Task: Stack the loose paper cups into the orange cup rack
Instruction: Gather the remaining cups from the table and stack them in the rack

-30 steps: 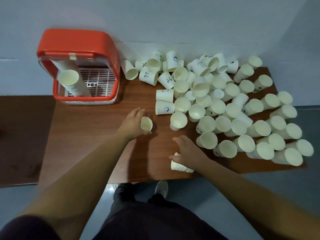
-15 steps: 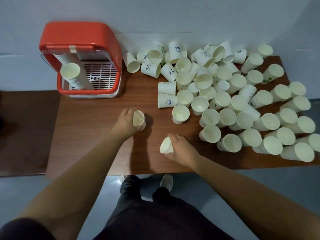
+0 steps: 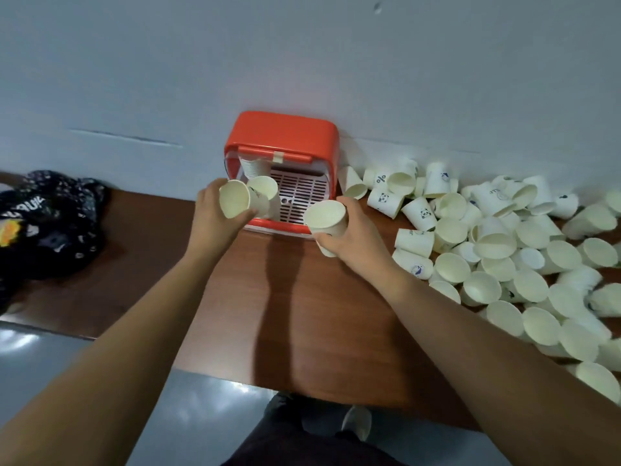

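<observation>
The orange cup rack (image 3: 285, 129) stands against the wall, with a leaning stack of cups (image 3: 263, 190) inside over its white grille. My left hand (image 3: 215, 223) grips a paper cup (image 3: 235, 200), mouth toward me, right in front of that stack's open top. My right hand (image 3: 349, 237) holds another paper cup (image 3: 326, 216) at the rack's front right corner. Several loose paper cups (image 3: 497, 250) lie heaped on the wooden table (image 3: 295, 317) to the right.
A dark patterned cloth bundle (image 3: 47, 223) lies on the table at far left. The grey wall runs directly behind the rack. The table's near edge sits above my legs and shoes, over a grey floor.
Both hands lifted their cups off the table and carried them up to the rack. The view swung left, bringing the rack to the centre and the cloth bundle into sight.
</observation>
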A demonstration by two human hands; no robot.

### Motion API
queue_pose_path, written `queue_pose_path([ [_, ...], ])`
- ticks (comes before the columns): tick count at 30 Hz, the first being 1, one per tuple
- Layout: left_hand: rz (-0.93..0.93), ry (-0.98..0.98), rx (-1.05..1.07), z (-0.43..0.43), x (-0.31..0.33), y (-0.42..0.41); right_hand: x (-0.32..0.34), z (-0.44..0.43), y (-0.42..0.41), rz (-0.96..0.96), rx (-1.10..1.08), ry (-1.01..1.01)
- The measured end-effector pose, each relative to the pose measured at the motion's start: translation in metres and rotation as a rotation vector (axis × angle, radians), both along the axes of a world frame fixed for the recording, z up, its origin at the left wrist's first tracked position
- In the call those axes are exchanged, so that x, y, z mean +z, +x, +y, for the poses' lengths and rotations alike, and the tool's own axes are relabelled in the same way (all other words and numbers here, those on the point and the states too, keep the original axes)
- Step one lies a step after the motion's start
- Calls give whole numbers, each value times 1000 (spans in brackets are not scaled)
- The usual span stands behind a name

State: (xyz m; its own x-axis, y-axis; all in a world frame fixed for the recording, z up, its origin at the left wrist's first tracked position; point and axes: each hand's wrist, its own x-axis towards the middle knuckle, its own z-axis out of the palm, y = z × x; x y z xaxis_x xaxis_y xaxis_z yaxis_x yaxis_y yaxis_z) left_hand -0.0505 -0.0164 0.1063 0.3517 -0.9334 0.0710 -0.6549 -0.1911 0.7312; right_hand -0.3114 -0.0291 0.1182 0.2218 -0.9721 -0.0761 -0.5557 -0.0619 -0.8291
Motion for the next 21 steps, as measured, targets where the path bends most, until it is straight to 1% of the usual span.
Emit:
queue_pose_path([
  [3,68,-36,23,-28,1,24,5,-17,29,-50,-48,-18],
  [8,78,0,-111,-67,-18,30,-1,-35,55,-83,-144,-62],
  [13,-91,137,-285,-98,-52,30,-12,-50,72,-80,-246,-70],
  [14,-99,163,-316,-102,-60,30,-13,-53,75,-89,-257,-64],
  [17,6,222,-402,-108,-74,31,-13,-63,88,-131,-280,-71],
  [21,186,211,-491,-104,-81,44,-15,-77,113,-181,-255,-147],
])
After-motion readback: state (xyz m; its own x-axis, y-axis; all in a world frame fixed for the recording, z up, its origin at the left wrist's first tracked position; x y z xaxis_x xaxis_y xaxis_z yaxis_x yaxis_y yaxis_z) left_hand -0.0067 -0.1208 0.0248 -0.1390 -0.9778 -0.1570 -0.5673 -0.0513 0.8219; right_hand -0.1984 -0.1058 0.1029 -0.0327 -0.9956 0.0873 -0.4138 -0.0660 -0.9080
